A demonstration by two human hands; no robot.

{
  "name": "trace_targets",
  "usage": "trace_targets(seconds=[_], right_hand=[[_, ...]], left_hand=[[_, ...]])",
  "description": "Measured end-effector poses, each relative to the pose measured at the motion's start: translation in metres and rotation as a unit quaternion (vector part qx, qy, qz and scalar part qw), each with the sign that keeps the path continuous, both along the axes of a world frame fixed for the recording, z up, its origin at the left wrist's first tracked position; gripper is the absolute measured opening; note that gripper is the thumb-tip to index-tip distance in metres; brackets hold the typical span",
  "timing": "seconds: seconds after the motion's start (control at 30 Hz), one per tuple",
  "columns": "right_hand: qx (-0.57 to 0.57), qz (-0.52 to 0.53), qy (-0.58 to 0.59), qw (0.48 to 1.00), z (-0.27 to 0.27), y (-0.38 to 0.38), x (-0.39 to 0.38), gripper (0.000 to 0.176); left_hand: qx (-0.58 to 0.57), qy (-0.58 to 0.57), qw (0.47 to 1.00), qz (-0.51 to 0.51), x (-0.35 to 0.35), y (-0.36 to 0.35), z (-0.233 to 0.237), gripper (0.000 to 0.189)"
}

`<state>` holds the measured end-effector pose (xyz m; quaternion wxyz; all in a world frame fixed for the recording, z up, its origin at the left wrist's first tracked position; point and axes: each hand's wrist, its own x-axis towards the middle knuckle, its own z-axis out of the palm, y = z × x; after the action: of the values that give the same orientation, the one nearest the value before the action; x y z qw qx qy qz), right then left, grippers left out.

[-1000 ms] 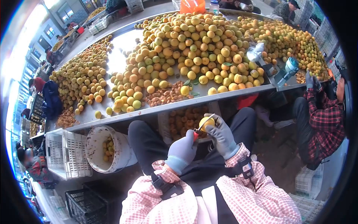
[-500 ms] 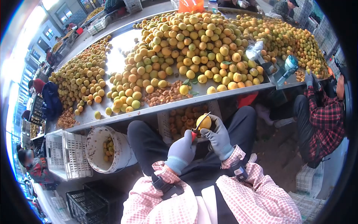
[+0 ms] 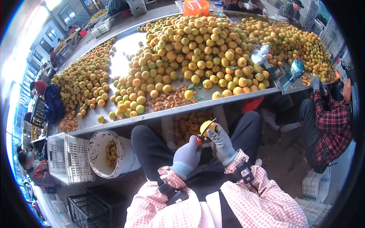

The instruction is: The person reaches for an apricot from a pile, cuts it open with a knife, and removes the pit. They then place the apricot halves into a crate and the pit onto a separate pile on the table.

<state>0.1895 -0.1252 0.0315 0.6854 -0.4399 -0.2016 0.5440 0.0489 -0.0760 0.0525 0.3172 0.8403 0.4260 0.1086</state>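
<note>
My left hand, in a grey glove, is closed round the red handle of a small knife. The knife's curved blade lies across a yellow fruit. Gripped in the gloved fingers of my right hand, that fruit is held above my lap, beside the knife. Below and behind the hands stands a crate with cut fruit pieces in it. On the metal table in front are a large heap of whole fruit and a small pile of brown pits.
A white bucket with some fruit stands left of my knees, beside white crates. Black crates are at lower left. A co-worker in a checked shirt sits at right. A blue-green tool lies on the table edge.
The fruit has turned slightly in my right hand, and the knife blade has shifted a little to the right and down across it. The whole view has moved slightly.
</note>
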Motion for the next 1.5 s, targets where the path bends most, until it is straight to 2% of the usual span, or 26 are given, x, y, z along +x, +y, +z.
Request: trace_targets(seconds=[0.07,0.13,0.27,0.4,0.47,0.5,0.53,0.57,0.6,0.67,0.7,0.77,0.8,0.87,0.9,1.0,1.03,1.1,1.17,1.2,1.27,1.3,1.33,1.4,1.47,1.5], right_hand=[[-0.001,-0.001,-0.030,1.000,-0.006,0.001,0.001,0.045],[0.003,-0.028,0.056,0.998,-0.006,0.003,0.000,0.042],[-0.013,-0.041,0.140,0.989,-0.013,0.007,0.005,0.038],[-0.022,-0.049,0.135,0.989,-0.014,0.007,0.003,0.033],[-0.035,-0.106,0.192,0.975,-0.011,0.011,0.008,0.028],[-0.055,-0.124,0.194,0.971,-0.012,0.012,0.015,0.030],[-0.054,-0.129,0.194,0.971,-0.008,0.010,0.021,0.030],[-0.051,-0.083,0.201,0.975,-0.002,0.005,0.027,0.031],[-0.050,-0.037,0.208,0.976,0.003,0.001,0.031,0.033],[-0.045,0.004,0.213,0.976,0.006,-0.006,0.032,0.037],[-0.085,0.038,0.182,0.979,0.005,-0.007,0.031,0.037],[-0.132,0.097,0.171,0.971,-0.001,-0.011,0.029,0.036],[-0.134,0.096,0.175,0.971,0.003,-0.013,0.026,0.036],[-0.199,0.112,0.156,0.961,0.017,-0.017,0.019,0.035],[-0.201,0.111,0.160,0.960,0.014,-0.019,0.017,0.035],[-0.156,0.127,0.204,0.958,0.009,-0.020,0.011,0.035],[-0.158,0.115,0.221,0.956,0.012,-0.018,0.005,0.035],[-0.163,0.102,0.237,0.952,0.024,-0.018,0.002,0.036],[-0.164,0.155,0.255,0.940,0.040,-0.017,0.004,0.037],[-0.169,0.152,0.259,0.939,0.030,-0.019,0.001,0.037],[-0.108,0.075,0.143,0.981,0.001,-0.018,-0.007,0.036],[-0.102,0.088,0.090,0.987,0.002,-0.018,-0.004,0.036],[-0.103,0.088,0.091,0.987,0.005,-0.017,-0.005,0.036],[-0.135,0.055,0.253,0.956,0.018,-0.017,-0.010,0.031],[-0.115,0.063,0.257,0.957,0.029,-0.020,-0.013,0.029],[-0.094,0.072,0.261,0.958,0.031,-0.020,-0.014,0.027]], left_hand=[[0.005,-0.004,1.000,0.000,0.001,0.001,-0.001,0.023],[0.023,0.020,1.000,-0.005,0.000,0.004,-0.003,0.023],[0.019,0.034,0.999,-0.007,-0.009,0.002,-0.018,0.022],[0.003,-0.099,0.995,-0.026,-0.028,-0.001,-0.026,0.022],[-0.004,-0.147,0.989,-0.029,-0.034,0.002,-0.020,0.021],[-0.158,-0.208,0.965,0.025,-0.038,0.002,-0.006,0.019],[-0.308,-0.261,0.912,0.078,-0.039,0.002,0.003,0.017],[-0.219,-0.292,0.928,0.077,-0.037,0.002,0.004,0.015],[-0.312,-0.328,0.886,0.100,-0.040,0.006,0.009,0.017],[-0.319,-0.274,0.901,0.108,-0.038,0.014,0.023,0.023],[-0.321,-0.272,0.901,0.107,-0.033,0.016,0.027,0.023],[-0.133,-0.211,0.968,0.027,-0.021,0.019,0.031,0.035],[-0.136,-0.208,0.968,0.027,-0.017,0.018,0.032,0.035],[-0.058,-0.226,0.970,-0.059,-0.011,0.017,0.032,0.050],[-0.082,-0.201,0.973,-0.078,-0.011,0.017,0.028,0.062],[-0.093,-0.185,0.971,-0.121,-0.008,0.014,0.027,0.066],[-0.096,-0.159,0.973,-0.134,-0.007,0.013,0.028,0.073],[-0.091,-0.149,0.976,-0.132,-0.007,0.015,0.028,0.075],[-0.086,-0.139,0.978,-0.130,-0.007,0.020,0.029,0.076],[-0.077,-0.138,0.976,-0.152,-0.007,0.022,0.029,0.078],[-0.062,-0.139,0.973,-0.174,-0.006,0.024,0.027,0.081],[-0.049,-0.147,0.972,-0.177,-0.006,0.023,0.024,0.082],[-0.035,-0.155,0.971,-0.181,-0.006,0.024,0.021,0.084],[-0.035,-0.163,0.970,-0.179,-0.005,0.025,0.024,0.085],[-0.035,-0.172,0.968,-0.176,-0.004,0.026,0.028,0.086],[0.003,-0.158,0.969,-0.189,-0.004,0.025,0.031,0.085]])
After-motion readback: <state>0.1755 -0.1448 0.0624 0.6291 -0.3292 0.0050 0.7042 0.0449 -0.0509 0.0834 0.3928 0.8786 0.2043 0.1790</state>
